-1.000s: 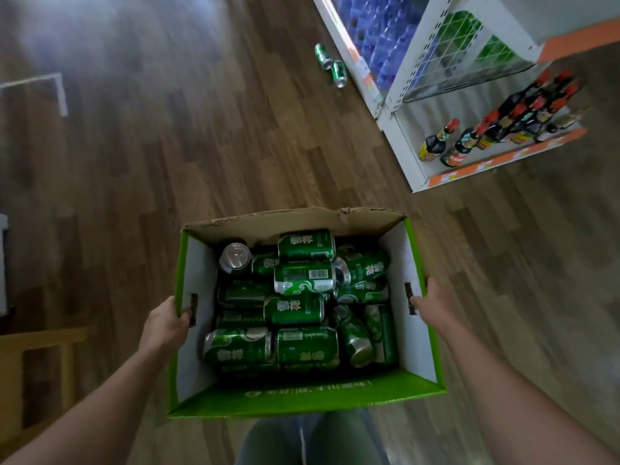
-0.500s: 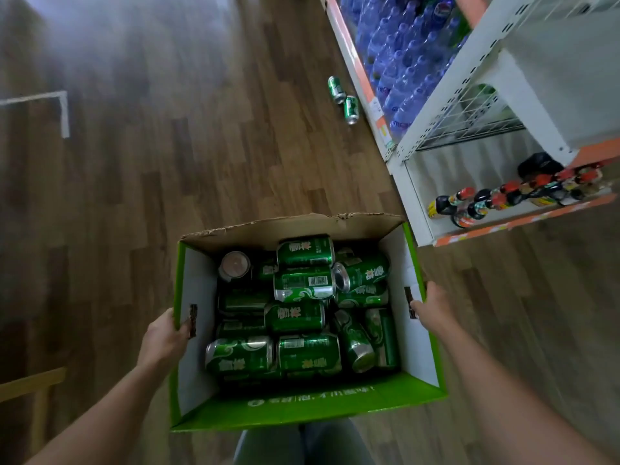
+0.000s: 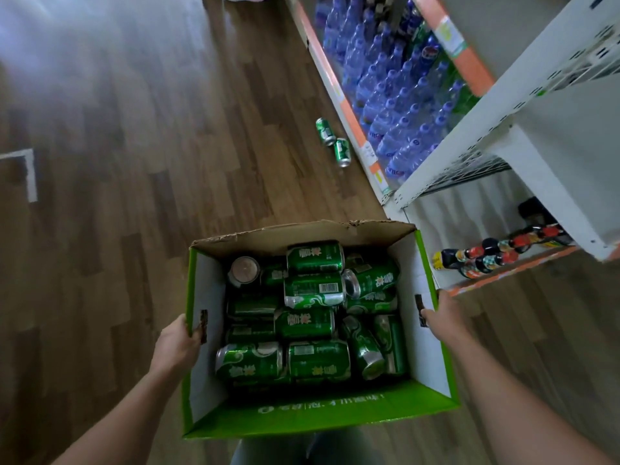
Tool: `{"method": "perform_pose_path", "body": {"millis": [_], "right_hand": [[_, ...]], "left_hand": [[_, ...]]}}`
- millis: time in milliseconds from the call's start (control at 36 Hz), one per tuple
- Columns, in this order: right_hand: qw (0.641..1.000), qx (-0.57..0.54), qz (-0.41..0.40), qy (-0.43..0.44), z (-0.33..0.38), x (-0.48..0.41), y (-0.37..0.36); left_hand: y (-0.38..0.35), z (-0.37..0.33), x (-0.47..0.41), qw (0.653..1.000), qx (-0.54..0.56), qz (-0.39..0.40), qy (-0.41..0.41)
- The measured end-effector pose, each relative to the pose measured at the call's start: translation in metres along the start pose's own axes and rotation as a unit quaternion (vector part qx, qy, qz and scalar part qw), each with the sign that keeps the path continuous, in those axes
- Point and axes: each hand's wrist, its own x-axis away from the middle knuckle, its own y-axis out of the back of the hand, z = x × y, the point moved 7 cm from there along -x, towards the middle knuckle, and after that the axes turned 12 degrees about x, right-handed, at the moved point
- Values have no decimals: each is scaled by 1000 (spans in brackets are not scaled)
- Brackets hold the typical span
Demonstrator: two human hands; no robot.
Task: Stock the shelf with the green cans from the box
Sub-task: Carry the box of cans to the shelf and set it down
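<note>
At far left, a white tape mark on the wood floor, well apart from everything else. Next, the left hand, fingers curled into the handle slot in the left wall of the green cardboard box and gripping it. Takes the load from both sides, evidently to keep the open top level. Inside the box, the green cans, mostly on their sides in a loose heap, with one upright at the back left; not yet unloaded. Further off on the floor, two loose green cans, end to end just beside the shelf foot, likely strays to gather. At the box's right wall, the right hand, fingertips hooked into the matching slot and holding likewise. Beyond it, the white shelf unit, with blue-capped water bottles packed on the low tier facing the aisle and dark sauce bottles in a row on the near end shelf. By the look of it, the carrying stage, with the box held up near the shelf corner. Probably best to set it down close by before unloading.
</note>
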Motion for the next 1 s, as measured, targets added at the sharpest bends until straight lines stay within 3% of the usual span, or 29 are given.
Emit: {"method": "perform_pose_path", "body": {"millis": [444, 1000], "right_hand": [[998, 57, 11, 7, 77, -137, 46], [995, 90, 41, 7, 107, -362, 22]], "left_hand": [[-26, -88, -122, 999, -6, -8, 35], [-160, -141, -269, 997, 26, 0, 79]]}}
